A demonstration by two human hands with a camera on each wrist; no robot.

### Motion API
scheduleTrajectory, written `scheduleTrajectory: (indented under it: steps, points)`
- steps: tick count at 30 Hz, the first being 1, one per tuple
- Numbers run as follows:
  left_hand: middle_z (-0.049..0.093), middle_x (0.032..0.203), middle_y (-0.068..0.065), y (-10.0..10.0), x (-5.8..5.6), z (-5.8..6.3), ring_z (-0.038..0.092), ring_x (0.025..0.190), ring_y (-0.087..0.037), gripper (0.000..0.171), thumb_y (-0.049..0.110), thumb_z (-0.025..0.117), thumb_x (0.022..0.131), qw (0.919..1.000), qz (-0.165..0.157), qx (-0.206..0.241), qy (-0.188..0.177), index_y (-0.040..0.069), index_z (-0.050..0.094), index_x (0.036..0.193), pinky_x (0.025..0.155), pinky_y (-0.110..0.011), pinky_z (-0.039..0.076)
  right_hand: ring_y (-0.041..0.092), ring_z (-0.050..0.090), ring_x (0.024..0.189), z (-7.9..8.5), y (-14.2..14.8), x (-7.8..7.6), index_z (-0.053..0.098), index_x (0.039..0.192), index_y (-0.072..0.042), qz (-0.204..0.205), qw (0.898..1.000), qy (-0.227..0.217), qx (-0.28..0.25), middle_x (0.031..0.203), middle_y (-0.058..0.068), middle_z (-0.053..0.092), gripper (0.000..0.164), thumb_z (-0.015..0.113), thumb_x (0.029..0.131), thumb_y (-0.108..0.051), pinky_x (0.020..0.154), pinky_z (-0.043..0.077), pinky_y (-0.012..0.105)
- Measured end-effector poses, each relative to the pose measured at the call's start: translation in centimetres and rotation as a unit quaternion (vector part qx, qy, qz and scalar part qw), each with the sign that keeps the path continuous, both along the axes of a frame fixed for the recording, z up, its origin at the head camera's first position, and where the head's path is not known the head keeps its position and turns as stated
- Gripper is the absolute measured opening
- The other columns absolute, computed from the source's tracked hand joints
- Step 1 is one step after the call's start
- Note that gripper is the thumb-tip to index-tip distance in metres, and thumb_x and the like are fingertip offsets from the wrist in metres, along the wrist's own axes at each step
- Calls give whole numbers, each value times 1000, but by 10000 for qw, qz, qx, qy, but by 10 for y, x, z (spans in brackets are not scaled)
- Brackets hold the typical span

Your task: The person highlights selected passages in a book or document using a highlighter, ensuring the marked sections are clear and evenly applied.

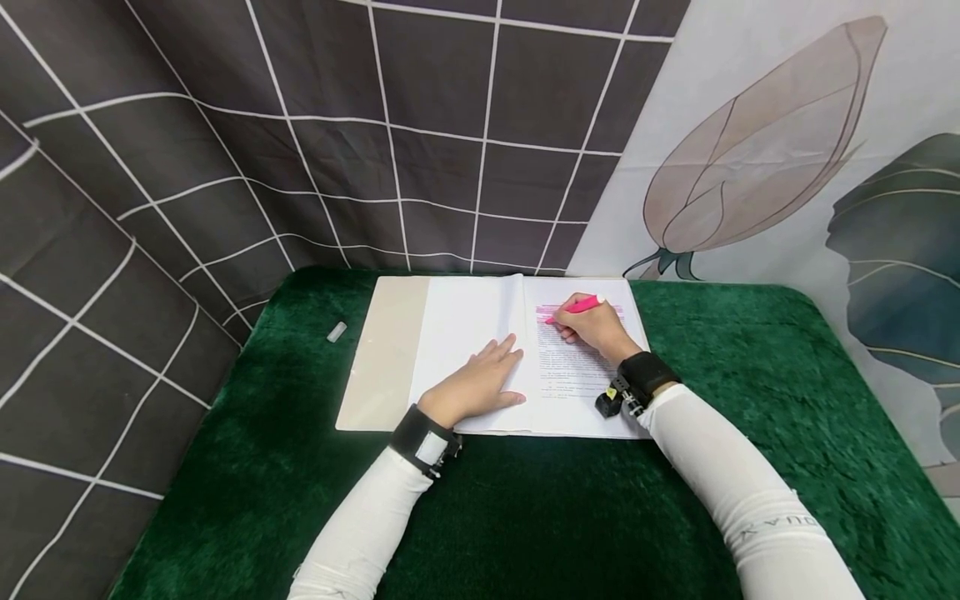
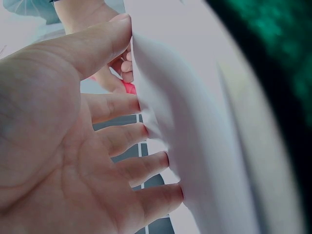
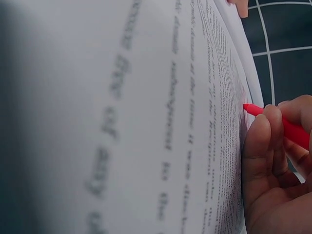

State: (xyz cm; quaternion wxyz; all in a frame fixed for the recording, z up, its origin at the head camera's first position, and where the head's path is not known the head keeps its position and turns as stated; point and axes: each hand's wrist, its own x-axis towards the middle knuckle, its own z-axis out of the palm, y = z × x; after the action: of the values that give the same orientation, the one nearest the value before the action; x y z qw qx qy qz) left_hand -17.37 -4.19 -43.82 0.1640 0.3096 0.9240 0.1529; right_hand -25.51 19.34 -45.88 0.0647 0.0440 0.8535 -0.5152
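Note:
An open document folder (image 1: 393,333) lies on the green cloth, with a blank white page (image 1: 468,317) on the left and a printed page (image 1: 573,371) on the right. Pink marks run across the upper lines of print. My right hand (image 1: 596,325) pinches a pink highlighter (image 1: 583,306), its tip on the text near the left margin; the right wrist view shows the highlighter (image 3: 295,134) tip at the paper. My left hand (image 1: 476,385) rests on the blank page with spread, straight fingers (image 2: 151,168), fingertips pressing the paper near the fold.
A small whitish cap-like piece (image 1: 337,332) lies on the green cloth (image 1: 285,483) left of the folder. A dark gridded curtain (image 1: 435,167) hangs behind and along the left; a white leaf-patterned curtain (image 1: 750,167) hangs at the right.

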Motion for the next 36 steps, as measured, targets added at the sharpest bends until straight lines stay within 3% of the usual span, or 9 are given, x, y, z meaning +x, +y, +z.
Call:
scheduleTrajectory:
  steps: [36]
  points:
    - [10,164,-12,0,0,-1,13,147,-35,75,45,57,94,10000,14,-38,5,8,30,153,115,-57,23,9,61,54,5,12,2,63,93,0,43,9999,-87,97,66,3,65,22,68,86,-21,50,53,18]
